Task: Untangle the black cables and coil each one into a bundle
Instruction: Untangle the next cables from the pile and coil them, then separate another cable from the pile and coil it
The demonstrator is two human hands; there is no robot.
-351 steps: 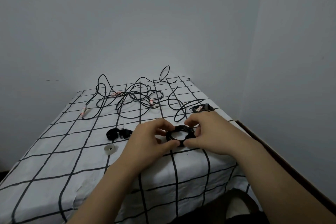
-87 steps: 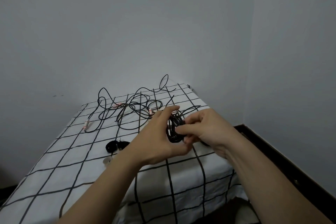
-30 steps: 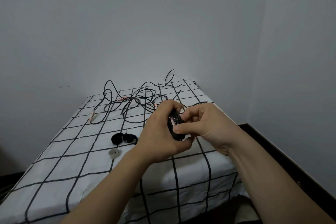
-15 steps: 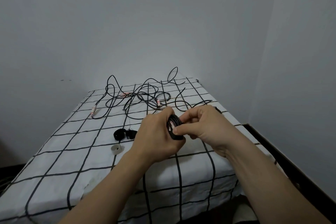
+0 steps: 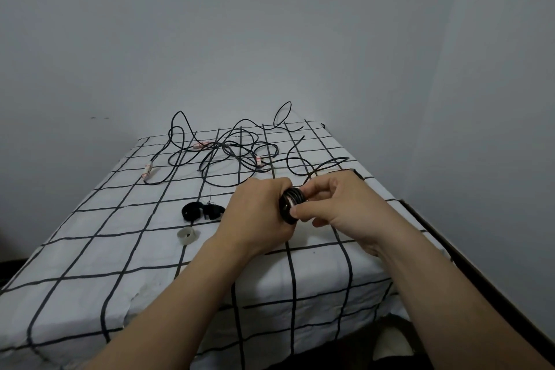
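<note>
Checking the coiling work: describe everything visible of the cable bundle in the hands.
The cable bundle is a tight coil of thin black cable, several turns, a pale pinkish bit showing among them. It is held on edge above the checked cloth, the left hand gripping it, the right hand pinching its turns.

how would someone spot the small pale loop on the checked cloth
Find the white cloth with the black grid. Left of the left hand, just nearer than the black strap loops, lies the pale loop. It alone is pale grey; its neighbours are black.
</note>
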